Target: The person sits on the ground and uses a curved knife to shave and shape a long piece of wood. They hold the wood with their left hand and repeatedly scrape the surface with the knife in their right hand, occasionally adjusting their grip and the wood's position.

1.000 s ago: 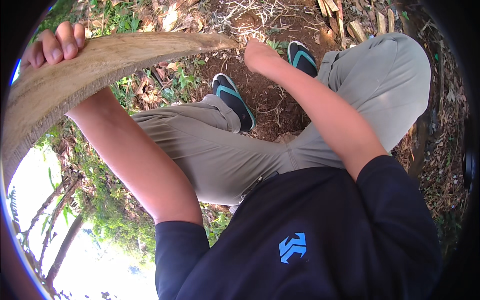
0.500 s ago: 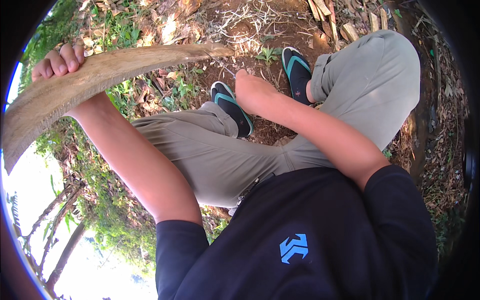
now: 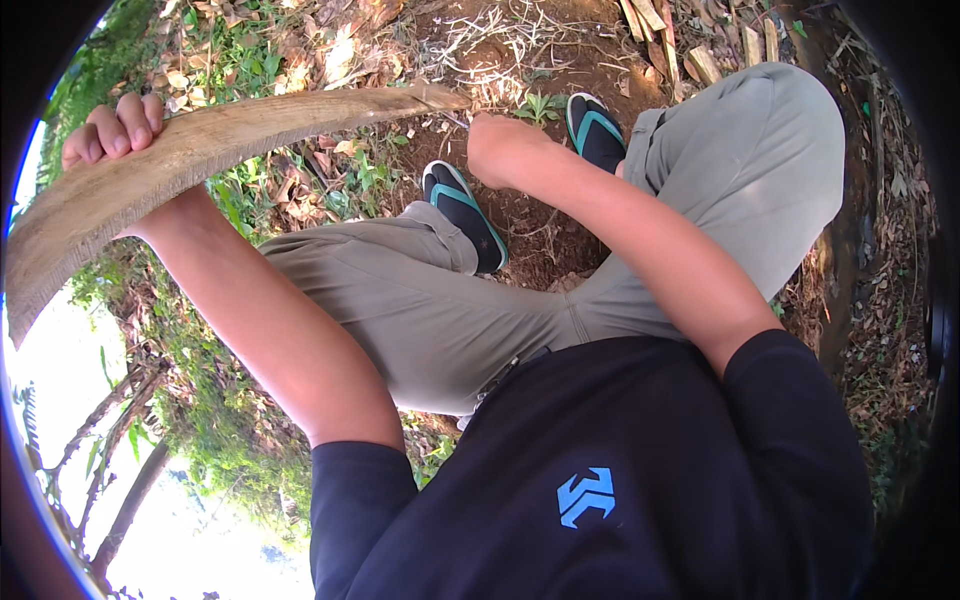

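Note:
A long, rough-cut wooden plank (image 3: 230,135) stretches from the left rim to the middle of the upper view, narrowing at its far end. My left hand (image 3: 122,125) grips its wide part, with the fingers curled over the upper edge and the wrist passing behind the board. Close beside the narrow end, my right hand (image 3: 500,150) is closed round a thin tool (image 3: 456,120). Only a short, slim strip of that tool shows between the fist and the plank's tip. Its handle is hidden in the fist, so its kind is unclear.
My feet in dark socks and green-strapped flip-flops (image 3: 462,210) rest on brown soil below the plank's tip. Split wood pieces (image 3: 705,65) lie at the upper right. Dry leaves, pale shavings (image 3: 500,40) and a small green plant (image 3: 538,108) cover ground ahead.
My right hand has moved up and away from me, nearer the plank's narrow end, and less of the thin tool shows. The left hand and plank stay almost in place.

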Available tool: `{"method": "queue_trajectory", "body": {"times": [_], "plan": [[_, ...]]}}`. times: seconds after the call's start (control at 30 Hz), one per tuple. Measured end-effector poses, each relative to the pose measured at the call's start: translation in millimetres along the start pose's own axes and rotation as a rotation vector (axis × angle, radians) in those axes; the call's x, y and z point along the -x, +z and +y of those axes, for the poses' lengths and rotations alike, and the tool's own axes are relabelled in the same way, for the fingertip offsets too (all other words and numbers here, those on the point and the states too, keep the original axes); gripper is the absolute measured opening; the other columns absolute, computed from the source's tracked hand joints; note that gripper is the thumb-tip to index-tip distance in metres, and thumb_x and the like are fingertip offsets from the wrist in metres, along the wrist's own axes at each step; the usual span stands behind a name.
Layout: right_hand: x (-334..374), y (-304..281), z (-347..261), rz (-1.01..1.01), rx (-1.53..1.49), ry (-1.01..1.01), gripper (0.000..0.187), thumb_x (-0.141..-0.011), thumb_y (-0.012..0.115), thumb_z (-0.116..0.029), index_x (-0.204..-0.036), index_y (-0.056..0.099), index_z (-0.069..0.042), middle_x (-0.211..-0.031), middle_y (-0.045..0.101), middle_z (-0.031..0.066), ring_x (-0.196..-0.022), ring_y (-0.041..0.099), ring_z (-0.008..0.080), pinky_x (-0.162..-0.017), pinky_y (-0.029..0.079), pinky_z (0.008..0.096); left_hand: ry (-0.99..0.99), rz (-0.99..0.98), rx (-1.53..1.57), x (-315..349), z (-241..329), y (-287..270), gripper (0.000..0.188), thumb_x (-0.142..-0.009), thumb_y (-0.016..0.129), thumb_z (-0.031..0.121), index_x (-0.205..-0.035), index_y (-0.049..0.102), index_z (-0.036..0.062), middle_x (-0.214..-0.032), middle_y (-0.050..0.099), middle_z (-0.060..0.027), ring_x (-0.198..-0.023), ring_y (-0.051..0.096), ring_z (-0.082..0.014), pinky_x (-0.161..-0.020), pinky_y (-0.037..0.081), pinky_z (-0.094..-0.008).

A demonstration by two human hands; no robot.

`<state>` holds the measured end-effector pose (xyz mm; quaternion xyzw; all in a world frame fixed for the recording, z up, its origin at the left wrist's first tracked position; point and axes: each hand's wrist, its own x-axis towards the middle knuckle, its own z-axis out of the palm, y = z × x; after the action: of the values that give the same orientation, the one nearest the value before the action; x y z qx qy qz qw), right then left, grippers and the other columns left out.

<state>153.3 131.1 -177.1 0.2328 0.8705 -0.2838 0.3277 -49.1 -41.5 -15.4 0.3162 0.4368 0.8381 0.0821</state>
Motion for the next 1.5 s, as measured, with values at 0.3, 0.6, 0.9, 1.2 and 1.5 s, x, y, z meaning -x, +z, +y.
{"method": "queue_trajectory", "body": {"times": [0.3, 0.6, 0.9, 1.2, 1.5], "plan": [[-37.6, 18.3, -12.0, -0.092, 0.017, 0.104, 0.036, -0.064, 0.073, -0.006, -0.098, 0.066, 0.005, -0.098, 0.067, 0.0187, -0.092, 0.066, 0.0316, -0.076, 0.053, 0.0393, -0.099, 0.054, 0.021, -7.6, 3.4, -12.3, 0.031, -0.085, 0.041, 0.022, -0.056, 0.048, 0.0135, -0.050, 0.042, -0.0012, -0.045, 0.040, -0.0150, -0.048, 0.034, -0.0290], [-64.3, 26.7, -24.3, 0.027, -0.083, -0.016, 0.031, -0.080, 0.052, -0.009, -0.104, 0.062, 0.006, -0.101, 0.065, 0.0214, -0.092, 0.065, 0.0321, -0.078, 0.052, 0.0387, -0.100, 0.112, -0.049, -12.6, 7.8, -25.8, 0.030, -0.080, 0.046, 0.023, -0.051, 0.046, 0.0140, -0.046, 0.040, -0.0004, -0.044, 0.040, -0.0149, -0.048, 0.034, -0.0279], [-48.5, 20.9, -4.1, -0.099, 0.085, 0.012, 0.029, -0.076, 0.058, -0.007, -0.100, 0.063, 0.008, -0.106, 0.063, 0.0209, -0.100, 0.062, 0.0321, -0.082, 0.051, 0.0386, -0.011, 0.053, -0.040, -3.3, 4.4, -12.7, 0.036, -0.087, 0.038, 0.022, -0.054, 0.048, 0.0124, -0.046, 0.041, -0.0026, -0.040, 0.040, -0.0153, -0.043, 0.034, -0.0286], [-9.2, 6.6, 5.0, 0.073, -0.110, -0.124, 0.035, -0.073, 0.057, -0.004, -0.105, 0.053, 0.010, -0.105, 0.061, 0.0269, -0.096, 0.062, 0.0365, -0.080, 0.050, 0.0409, 0.001, 0.058, -0.063, -1.0, 2.8, -8.9, 0.036, -0.087, 0.039, 0.023, -0.055, 0.051, 0.0115, -0.048, 0.044, -0.0029, -0.040, 0.041, -0.0156, -0.043, 0.033, -0.0273], [-61.4, 18.5, -4.8, -0.328, 0.500, -0.189, 0.028, -0.068, 0.059, -0.006, -0.094, 0.071, -0.004, -0.103, 0.065, 0.0182, -0.091, 0.065, 0.0316, -0.079, 0.052, 0.0394, -0.071, -0.088, 0.037, -6.2, 4.6, -22.8, 0.034, -0.090, 0.038, 0.022, -0.059, 0.046, 0.0120, -0.053, 0.045, -0.0032, -0.046, 0.042, -0.0164, -0.050, 0.035, -0.0297]]}}
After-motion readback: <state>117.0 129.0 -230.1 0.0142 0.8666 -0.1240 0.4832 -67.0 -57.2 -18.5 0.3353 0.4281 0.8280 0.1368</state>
